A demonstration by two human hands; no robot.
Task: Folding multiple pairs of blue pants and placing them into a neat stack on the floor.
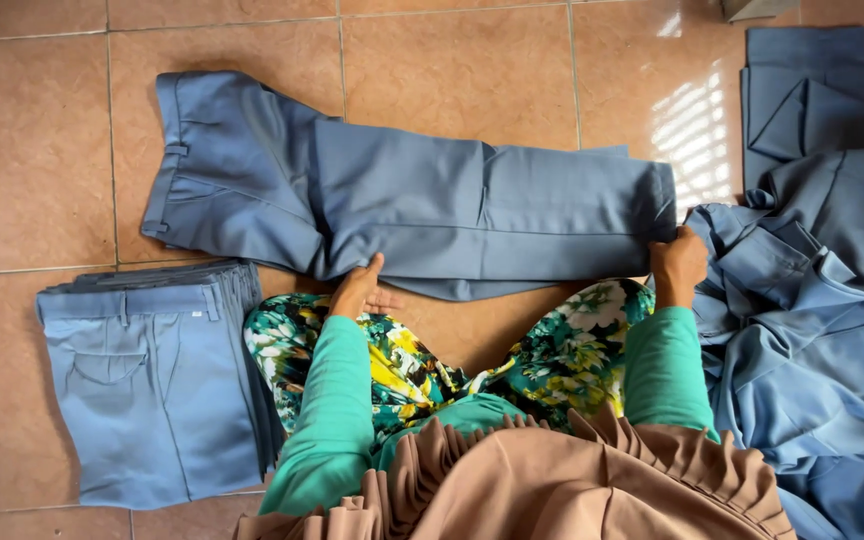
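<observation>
Blue-grey trousers [412,205] lying flat on tiled floor [42,190] — folding step underway. Left hand [360,290] pressing mid-leg, fingers spread; right hand [677,265] pinching the hem — next, judging by the folded stack [147,385], carrying hem toward waistband.

I see a stack of folded blue trousers [157,385] on the tiled floor [32,190] at my left. A loose heap of blue garments [822,260] lies at the right, reaching the frame's edge. A flowered skirt [402,365] covers the knees.
</observation>
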